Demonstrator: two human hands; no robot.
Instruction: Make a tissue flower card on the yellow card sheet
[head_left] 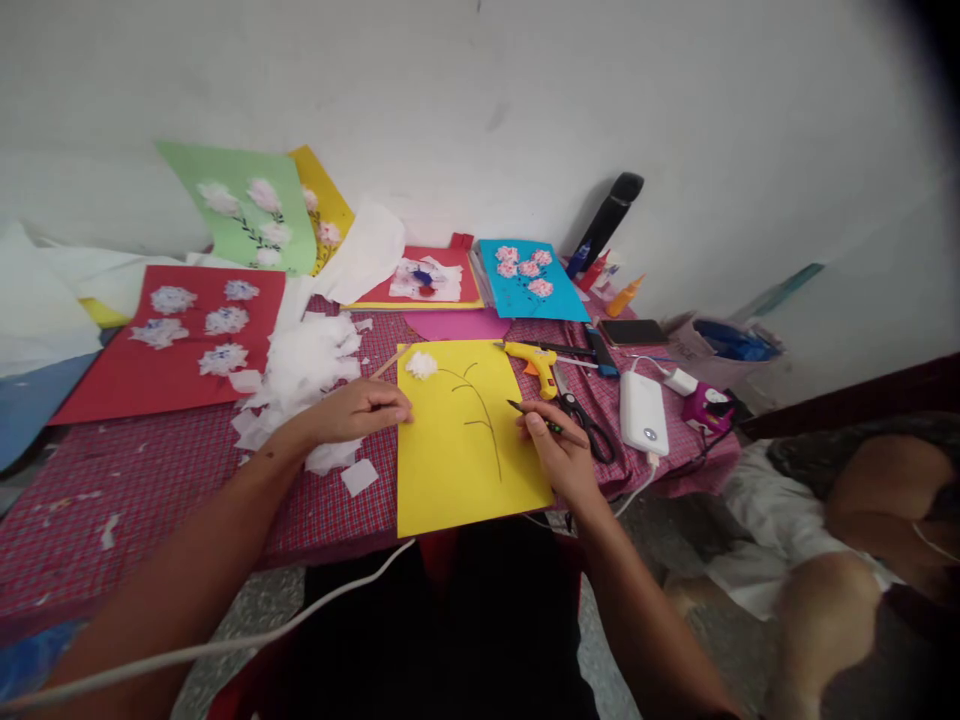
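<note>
A sheet of yellow paper (442, 480) lies before me, with a thin dark branching stem drawn on it. One white tissue flower (421, 366) sits at its upper left, near the stem's curved end. My right hand (562, 450) grips a dark pen (553, 427), its tip pointing left over the right part of the sheet; whether the tip touches cannot be seen. Fingers loosely extended, my left hand (367, 408) rests at the sheet's left edge and holds nothing visible. Beside that hand is a heap of white tissue pieces (304, 360).
Close to my right hand lie a yellow glue gun (536, 362), black scissors (592, 430) and a white power bank (643, 410). Red (97, 370), green (247, 190) and blue (525, 300) flower sheets stand around the back. A white cable (300, 620) crosses my lap. Another person (825, 560) sits at right.
</note>
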